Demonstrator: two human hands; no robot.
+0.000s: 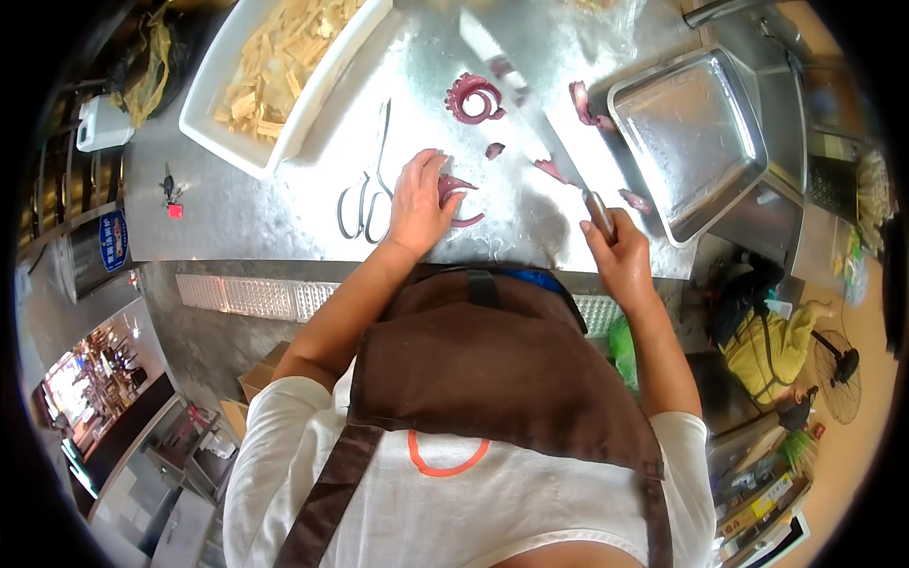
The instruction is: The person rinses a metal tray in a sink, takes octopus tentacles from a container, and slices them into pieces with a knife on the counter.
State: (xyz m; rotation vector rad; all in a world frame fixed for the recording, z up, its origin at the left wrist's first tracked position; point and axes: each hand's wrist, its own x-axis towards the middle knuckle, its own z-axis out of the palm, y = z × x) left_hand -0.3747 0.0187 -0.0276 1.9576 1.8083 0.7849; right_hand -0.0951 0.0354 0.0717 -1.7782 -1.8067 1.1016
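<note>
My left hand (419, 206) rests on the steel worktop with its fingers curled over a purple octopus tentacle (458, 183), partly hidden beneath them. In my right hand (620, 256) is a knife (599, 218), gripped by its brown handle. Its bright blade points up and left across the worktop and blends with the glare, so its far end is hard to make out. A curled octopus tentacle (462, 96) lies beyond my left hand, near a small purple chunk (495, 150). More cut pieces (551, 170) lie beside the blade.
Scissors (365, 204) lie left of my left hand. A white tub (222, 142) of pale yellowish strips stands at the back left, a metal tray (682, 142) at the right. Keys (171, 189) lie far left. Another person in a yellow top (762, 355) is at the right.
</note>
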